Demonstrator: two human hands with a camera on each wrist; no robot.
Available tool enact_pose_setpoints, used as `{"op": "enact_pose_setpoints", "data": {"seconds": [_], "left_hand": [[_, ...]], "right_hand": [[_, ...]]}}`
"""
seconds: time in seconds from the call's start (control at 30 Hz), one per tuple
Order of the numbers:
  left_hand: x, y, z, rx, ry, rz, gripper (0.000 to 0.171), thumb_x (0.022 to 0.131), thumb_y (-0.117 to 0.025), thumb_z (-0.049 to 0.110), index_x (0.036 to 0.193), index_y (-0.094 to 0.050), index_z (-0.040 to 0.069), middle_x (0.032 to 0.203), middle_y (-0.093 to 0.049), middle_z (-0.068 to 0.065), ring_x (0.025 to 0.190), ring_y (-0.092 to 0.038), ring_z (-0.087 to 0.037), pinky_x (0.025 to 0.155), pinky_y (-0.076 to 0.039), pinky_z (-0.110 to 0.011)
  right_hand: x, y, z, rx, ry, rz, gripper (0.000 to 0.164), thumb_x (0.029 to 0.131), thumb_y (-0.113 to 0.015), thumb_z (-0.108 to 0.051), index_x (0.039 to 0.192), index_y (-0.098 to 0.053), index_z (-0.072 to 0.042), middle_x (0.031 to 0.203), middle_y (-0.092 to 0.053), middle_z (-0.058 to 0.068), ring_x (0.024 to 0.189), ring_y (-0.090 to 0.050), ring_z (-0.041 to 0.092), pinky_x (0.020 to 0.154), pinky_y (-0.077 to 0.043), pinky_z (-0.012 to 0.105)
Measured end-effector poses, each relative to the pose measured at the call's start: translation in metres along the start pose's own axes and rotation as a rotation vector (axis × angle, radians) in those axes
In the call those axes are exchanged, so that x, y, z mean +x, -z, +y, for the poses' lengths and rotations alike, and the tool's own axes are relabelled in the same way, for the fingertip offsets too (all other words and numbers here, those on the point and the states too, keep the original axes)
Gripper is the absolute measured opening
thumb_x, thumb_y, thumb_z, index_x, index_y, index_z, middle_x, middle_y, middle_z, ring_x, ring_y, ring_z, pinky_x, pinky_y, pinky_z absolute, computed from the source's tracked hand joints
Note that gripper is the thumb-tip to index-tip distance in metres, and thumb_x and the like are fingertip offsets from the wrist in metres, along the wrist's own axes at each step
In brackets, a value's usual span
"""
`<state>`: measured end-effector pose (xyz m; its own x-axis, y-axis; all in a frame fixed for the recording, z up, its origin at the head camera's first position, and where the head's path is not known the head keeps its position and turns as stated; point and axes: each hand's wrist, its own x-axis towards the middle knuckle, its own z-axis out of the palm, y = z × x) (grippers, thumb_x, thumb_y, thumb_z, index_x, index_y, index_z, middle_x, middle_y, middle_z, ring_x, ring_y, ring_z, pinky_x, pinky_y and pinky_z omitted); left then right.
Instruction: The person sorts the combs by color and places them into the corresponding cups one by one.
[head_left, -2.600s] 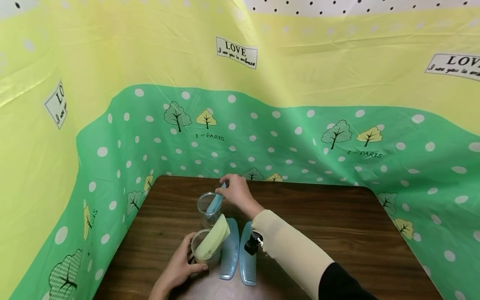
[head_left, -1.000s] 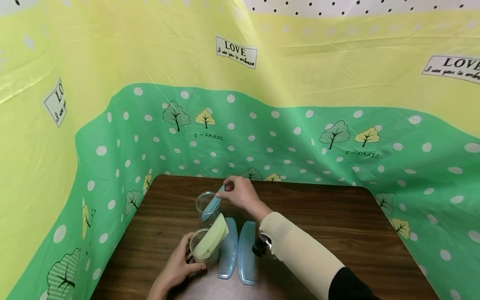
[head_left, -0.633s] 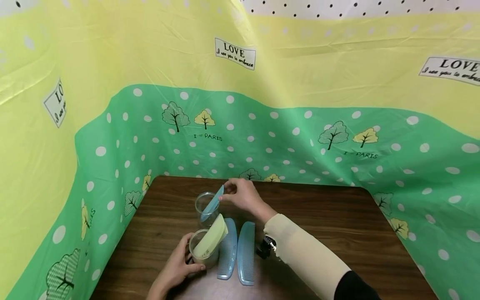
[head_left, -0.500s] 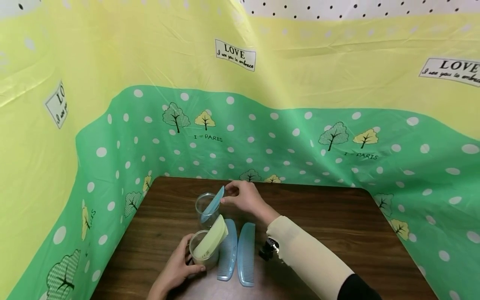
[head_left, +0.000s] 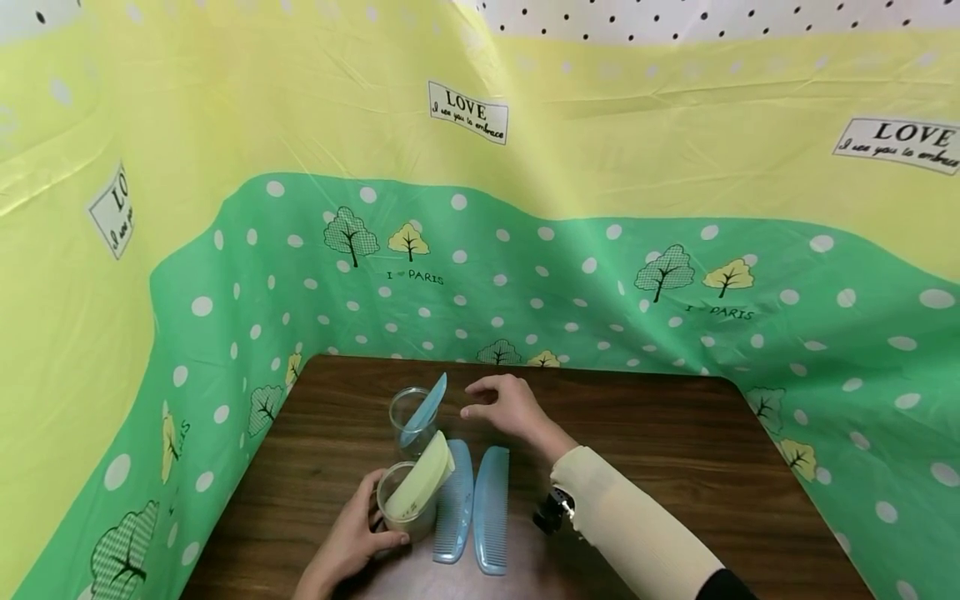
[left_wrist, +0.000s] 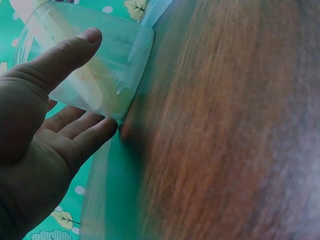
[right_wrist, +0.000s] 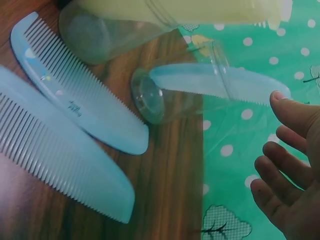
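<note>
My left hand grips the near clear cup, thumb on one side and fingers on the other. A pale yellow-green comb leans in that cup, its end sticking out past the rim. Just behind stands a second clear cup, with a light blue comb slanted inside and its tip above the rim. My right hand is to the right of this comb, holding nothing, its fingers loosely bent and thumb apart. In the right wrist view, the thumb overlaps the tip of the blue comb.
Two more light blue combs lie side by side on the brown wooden table: one beside the near cup, the other to its right. A green and yellow printed curtain stands around the table's back and sides.
My right hand has let go of the blue comb in the far cup and moved right, away from it. The comb stays leaning in the cup. My left hand keeps its hold.
</note>
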<state>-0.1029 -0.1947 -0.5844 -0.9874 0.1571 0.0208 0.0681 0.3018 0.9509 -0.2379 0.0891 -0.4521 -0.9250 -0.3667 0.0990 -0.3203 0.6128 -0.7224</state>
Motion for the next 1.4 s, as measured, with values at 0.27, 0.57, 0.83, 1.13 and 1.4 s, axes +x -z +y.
{"op": "enact_pose_setpoints", "data": {"seconds": [0.27,0.57,0.83,1.13,1.4], "left_hand": [[0.0,-0.001,0.001,-0.015,0.002,-0.001,0.096,0.066,-0.096,0.008,0.146,-0.042,0.008,0.145,-0.053,-0.017,0.138,-0.046,-0.037,0.112,-0.045,-0.042],[0.0,-0.001,0.0,0.0,0.005,0.008,0.097,0.065,-0.096,0.007,0.146,-0.042,0.008,0.145,-0.053,-0.017,0.139,-0.045,-0.037,0.111,-0.046,-0.042],[0.0,-0.002,0.0,0.004,0.013,0.014,0.096,0.065,-0.096,0.007,0.146,-0.043,0.008,0.146,-0.053,-0.018,0.139,-0.045,-0.039,0.111,-0.046,-0.044],[0.0,-0.002,-0.001,0.005,0.014,0.016,0.096,0.065,-0.096,0.006,0.145,-0.044,0.009,0.145,-0.054,-0.017,0.139,-0.046,-0.038,0.111,-0.047,-0.043],[0.001,-0.003,0.0,0.007,0.01,0.024,0.096,0.065,-0.097,0.006,0.144,-0.044,0.009,0.144,-0.054,-0.017,0.139,-0.046,-0.039,0.11,-0.047,-0.044]], "right_hand": [[-0.01,-0.002,0.021,0.027,-0.047,0.003,0.038,0.085,-0.086,-0.028,0.12,-0.076,-0.017,0.115,-0.074,0.004,0.103,-0.068,0.026,0.082,-0.059,0.039],[-0.017,-0.01,0.039,0.054,-0.07,-0.023,0.039,0.085,-0.086,-0.025,0.121,-0.075,-0.014,0.12,-0.073,0.01,0.106,-0.068,0.03,0.083,-0.059,0.041],[-0.02,-0.014,0.048,0.036,-0.09,-0.047,0.042,0.085,-0.086,-0.025,0.122,-0.074,-0.011,0.119,-0.073,0.009,0.103,-0.068,0.024,0.082,-0.06,0.04],[-0.024,-0.02,0.06,0.03,-0.113,-0.063,0.045,0.084,-0.087,-0.025,0.122,-0.073,-0.007,0.117,-0.073,0.011,0.104,-0.067,0.027,0.083,-0.059,0.042],[-0.028,-0.028,0.076,-0.011,-0.134,-0.128,0.054,0.081,-0.089,-0.023,0.128,-0.069,-0.005,0.124,-0.071,0.012,0.112,-0.065,0.031,0.091,-0.057,0.048]]}}
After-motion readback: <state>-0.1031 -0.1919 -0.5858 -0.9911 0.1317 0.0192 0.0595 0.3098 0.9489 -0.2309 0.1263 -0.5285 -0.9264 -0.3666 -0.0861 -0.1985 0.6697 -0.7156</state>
